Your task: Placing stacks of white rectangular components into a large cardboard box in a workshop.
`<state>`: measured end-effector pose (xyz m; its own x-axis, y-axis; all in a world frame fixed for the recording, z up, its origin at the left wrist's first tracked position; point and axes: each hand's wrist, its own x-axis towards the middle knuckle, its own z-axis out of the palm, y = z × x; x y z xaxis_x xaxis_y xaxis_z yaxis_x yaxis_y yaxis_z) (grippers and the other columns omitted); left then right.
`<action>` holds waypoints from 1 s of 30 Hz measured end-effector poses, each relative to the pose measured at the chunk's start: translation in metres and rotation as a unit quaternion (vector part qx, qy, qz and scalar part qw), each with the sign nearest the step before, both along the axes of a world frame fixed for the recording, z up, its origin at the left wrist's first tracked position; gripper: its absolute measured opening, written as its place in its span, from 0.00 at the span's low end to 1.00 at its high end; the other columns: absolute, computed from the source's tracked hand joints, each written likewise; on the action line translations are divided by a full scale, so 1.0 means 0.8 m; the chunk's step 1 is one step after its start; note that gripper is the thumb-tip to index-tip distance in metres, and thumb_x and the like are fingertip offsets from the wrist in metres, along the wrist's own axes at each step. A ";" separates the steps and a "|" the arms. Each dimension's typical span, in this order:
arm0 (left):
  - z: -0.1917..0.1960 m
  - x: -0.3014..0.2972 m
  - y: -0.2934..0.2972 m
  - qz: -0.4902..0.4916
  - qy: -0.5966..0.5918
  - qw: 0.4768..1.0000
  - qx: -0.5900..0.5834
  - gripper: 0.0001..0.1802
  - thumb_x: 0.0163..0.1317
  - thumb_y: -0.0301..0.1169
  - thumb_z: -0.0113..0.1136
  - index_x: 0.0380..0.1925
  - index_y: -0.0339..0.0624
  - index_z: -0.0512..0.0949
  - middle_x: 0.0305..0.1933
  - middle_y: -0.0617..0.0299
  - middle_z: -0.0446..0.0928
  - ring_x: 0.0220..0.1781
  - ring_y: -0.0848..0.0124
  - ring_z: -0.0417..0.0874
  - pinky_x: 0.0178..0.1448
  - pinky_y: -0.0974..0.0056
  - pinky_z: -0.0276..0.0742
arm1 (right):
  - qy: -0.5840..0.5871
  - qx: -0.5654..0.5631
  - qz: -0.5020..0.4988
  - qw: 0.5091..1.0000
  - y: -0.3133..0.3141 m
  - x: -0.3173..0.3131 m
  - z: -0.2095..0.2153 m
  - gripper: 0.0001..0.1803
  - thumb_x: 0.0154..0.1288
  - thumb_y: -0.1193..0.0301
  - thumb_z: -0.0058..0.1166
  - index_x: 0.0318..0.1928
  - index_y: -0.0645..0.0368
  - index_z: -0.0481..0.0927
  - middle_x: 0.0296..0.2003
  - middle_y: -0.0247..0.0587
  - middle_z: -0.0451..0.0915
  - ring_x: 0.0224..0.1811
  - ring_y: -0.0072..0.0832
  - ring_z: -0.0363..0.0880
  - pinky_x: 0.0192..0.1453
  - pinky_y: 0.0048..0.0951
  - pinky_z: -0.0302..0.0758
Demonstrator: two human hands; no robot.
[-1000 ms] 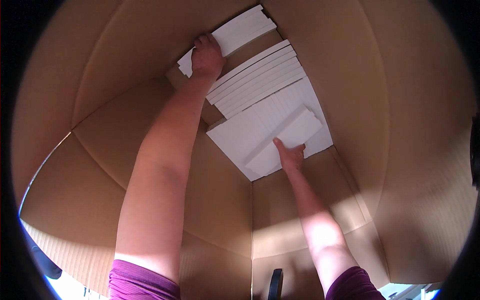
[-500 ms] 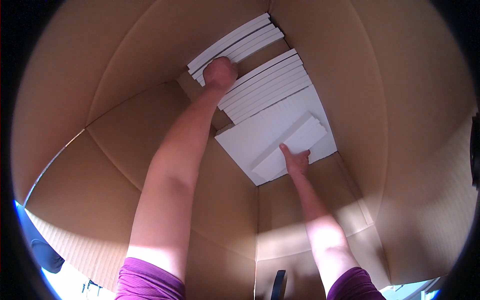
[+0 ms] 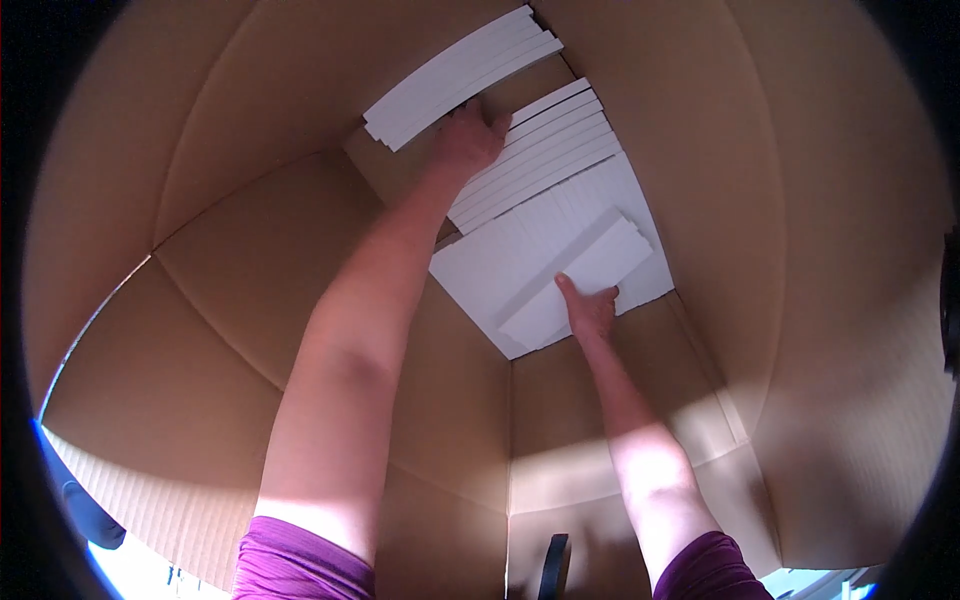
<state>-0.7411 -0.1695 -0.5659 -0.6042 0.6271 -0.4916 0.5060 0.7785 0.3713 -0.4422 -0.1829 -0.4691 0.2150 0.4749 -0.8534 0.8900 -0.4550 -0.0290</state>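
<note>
Deep inside a cardboard box, flat white pieces (image 3: 545, 150) stand edge-up in a row. Beyond them, against the far wall, is a second row of white pieces (image 3: 465, 75), packed tightly. My left hand (image 3: 475, 138) reaches into the gap between the two rows, thumb apart from the fingers, its fingertips partly hidden. The thumb is by the nearer row. My right hand (image 3: 592, 312) grips the near edge of a small white slab stack (image 3: 590, 275), thumb on top. That stack lies on a broad white layer (image 3: 480, 270).
Tall brown cardboard walls (image 3: 820, 300) rise on all sides of my arms. Bare cardboard (image 3: 545, 85) shows between the rows. A dark strap-like thing (image 3: 553, 568) stands near the lower edge. Outside, at the lower left, is a dark blue rounded shape (image 3: 92, 515).
My left hand has moved right, off the far row, and its fist has loosened. The far row's pieces now sit closer together. My right hand keeps its hold.
</note>
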 end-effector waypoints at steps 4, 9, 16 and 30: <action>-0.008 -0.004 0.001 0.015 -0.022 1.000 0.005 0.42 0.67 0.58 0.51 0.67 0.32 0.65 0.67 0.35 0.68 0.70 0.43 0.69 0.74 0.47 0.64 | -0.025 -0.010 0.015 1.000 -0.001 -0.003 0.001 0.60 0.48 0.42 0.72 0.64 0.78 0.56 0.57 0.71 0.73 0.61 0.56 0.75 0.67 0.46 0.72; -0.005 0.002 0.006 0.046 -0.043 0.998 -0.011 0.41 0.67 0.57 0.52 0.65 0.31 0.66 0.65 0.37 0.71 0.68 0.44 0.71 0.72 0.47 0.66 | -0.027 0.035 0.027 0.999 -0.005 0.007 -0.010 0.60 0.47 0.42 0.73 0.63 0.78 0.58 0.57 0.71 0.74 0.60 0.57 0.75 0.66 0.47 0.72; 0.019 0.010 -0.001 0.028 0.017 0.999 0.008 0.34 0.66 0.53 0.56 0.58 0.33 0.73 0.55 0.38 0.79 0.59 0.46 0.79 0.66 0.49 0.73 | -0.015 0.023 0.027 0.999 -0.003 0.008 -0.008 0.61 0.47 0.41 0.72 0.63 0.78 0.58 0.58 0.71 0.73 0.63 0.56 0.74 0.67 0.46 0.72; 0.118 0.198 -0.087 -0.179 -0.271 0.946 -0.001 0.26 0.57 0.38 0.62 0.54 0.36 0.76 0.43 0.42 0.80 0.48 0.47 0.82 0.55 0.51 0.80 | 0.015 0.002 0.034 0.999 -0.005 0.019 -0.014 0.61 0.54 0.39 0.66 0.68 0.79 0.53 0.61 0.72 0.71 0.65 0.57 0.72 0.68 0.47 0.69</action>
